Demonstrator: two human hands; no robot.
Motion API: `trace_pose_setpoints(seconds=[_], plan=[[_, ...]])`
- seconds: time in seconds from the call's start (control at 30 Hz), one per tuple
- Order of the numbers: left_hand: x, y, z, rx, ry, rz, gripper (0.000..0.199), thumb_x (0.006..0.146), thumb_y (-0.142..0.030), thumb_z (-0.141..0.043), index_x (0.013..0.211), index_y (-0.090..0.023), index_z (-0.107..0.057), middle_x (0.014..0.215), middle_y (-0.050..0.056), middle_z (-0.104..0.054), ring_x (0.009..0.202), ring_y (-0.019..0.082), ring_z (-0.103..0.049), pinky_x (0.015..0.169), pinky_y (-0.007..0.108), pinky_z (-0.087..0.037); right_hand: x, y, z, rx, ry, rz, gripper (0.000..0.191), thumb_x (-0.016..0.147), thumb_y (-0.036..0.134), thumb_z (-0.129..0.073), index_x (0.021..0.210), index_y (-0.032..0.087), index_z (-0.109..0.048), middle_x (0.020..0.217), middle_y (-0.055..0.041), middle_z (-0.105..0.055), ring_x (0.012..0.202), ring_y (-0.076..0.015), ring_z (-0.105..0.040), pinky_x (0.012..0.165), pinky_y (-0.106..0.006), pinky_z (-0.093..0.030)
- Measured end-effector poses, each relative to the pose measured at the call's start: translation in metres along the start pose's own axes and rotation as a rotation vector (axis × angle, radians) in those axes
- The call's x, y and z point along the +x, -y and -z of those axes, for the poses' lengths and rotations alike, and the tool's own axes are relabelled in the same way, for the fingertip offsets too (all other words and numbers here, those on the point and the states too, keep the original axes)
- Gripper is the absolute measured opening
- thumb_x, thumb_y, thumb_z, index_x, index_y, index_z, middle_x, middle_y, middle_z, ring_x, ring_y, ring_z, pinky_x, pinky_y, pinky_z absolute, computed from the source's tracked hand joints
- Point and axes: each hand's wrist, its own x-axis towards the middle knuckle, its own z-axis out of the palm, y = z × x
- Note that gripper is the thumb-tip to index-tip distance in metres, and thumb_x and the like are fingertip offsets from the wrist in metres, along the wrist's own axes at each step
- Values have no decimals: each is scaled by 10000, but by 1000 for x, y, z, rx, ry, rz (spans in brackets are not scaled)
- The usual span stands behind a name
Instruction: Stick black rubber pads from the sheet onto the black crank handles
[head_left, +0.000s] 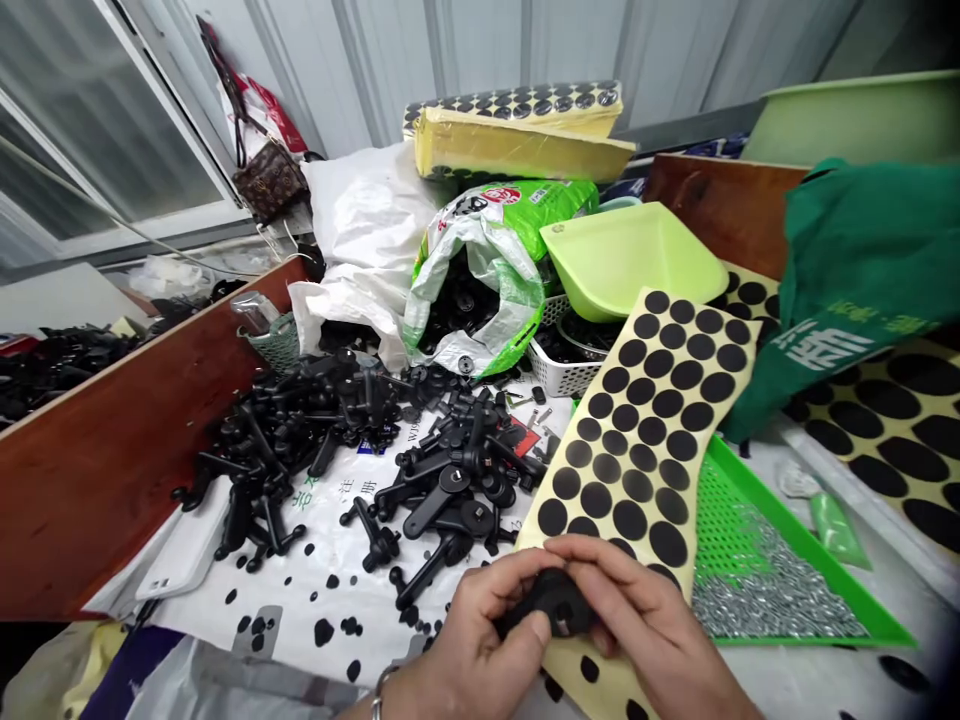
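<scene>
Grasping one black part (pixel 559 604) together, left hand (pixel 491 635) and right hand (pixel 637 625) hold it near the worktop's (pixel 296 595) front edge. Leftward, a white case (pixel 187 540) lies by the left edge; then come heaped black parts (pixel 300 415), the yellow sheet of black discs (pixel 645 430) under the hands, and a green tray (pixel 825 542) of metal pieces (pixel 765 595).

A sheet of discs (pixel 649 430) lies partly over a tray (pixel 724 545) on the table's (pixel 202 620) right side, parts (pixel 450 480) heaped farther left, bags (pixel 375 215) behind.
</scene>
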Motion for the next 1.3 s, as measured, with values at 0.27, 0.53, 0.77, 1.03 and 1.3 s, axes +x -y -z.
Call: trace_pose_setpoints(seconds=[0.27, 0.53, 0.77, 1.03, 1.3], plan=[[20, -25, 62, 683, -464, -194, 330, 890, -300, -485, 1192, -211, -585, 1028, 78, -659, 905, 219, -618, 816, 333, -482, -20, -2, 32, -20, -375, 78, 231, 825, 399, -599, 945, 212, -664, 634, -22, -604, 520, -130, -536, 471, -219, -471], [65, -10, 102, 1535, -327, -178, 454, 903, -373, -413, 1271, -122, -506, 846, 102, -633, 786, 253, -589, 753, 388, -455, -34, -9, 41, -241, -531, 193, 152, 861, 291, -559, 957, 213, -646, 684, -17, -630, 586, -148, -599, 524, -252, -507], [38, -16, 73, 1409, -515, -355, 460, 859, -314, -516, 1274, -122, -467, 1134, 162, -588, 1049, 296, -549, 908, 426, -423, -28, -10, 35, -792, -370, 554, 153, 835, 150, -558, 959, 206, -628, 840, -53, -637, 797, -213, -574, 715, -395, -448], [21, 8, 8, 1248, -11, -7, 501, 880, -397, -458, 1268, -82, -498, 989, 169, -690, 838, 295, -659, 690, 386, -513, -16, -8, 18, -981, -247, 483, 185, 874, 227, -501, 975, 124, -618, 860, -107, -606, 807, -243, -520, 707, -411, -416], [36, 6, 4, 125, -63, 405, 557, 741, -336, -670, 1237, -130, -523, 839, 69, -698, 708, 192, -649, 673, 311, -521, -19, -14, 26, -878, -305, 529, 153, 870, 178, -519, 983, 139, -614, 885, -91, -608, 832, -229, -523, 730, -397, -409]])
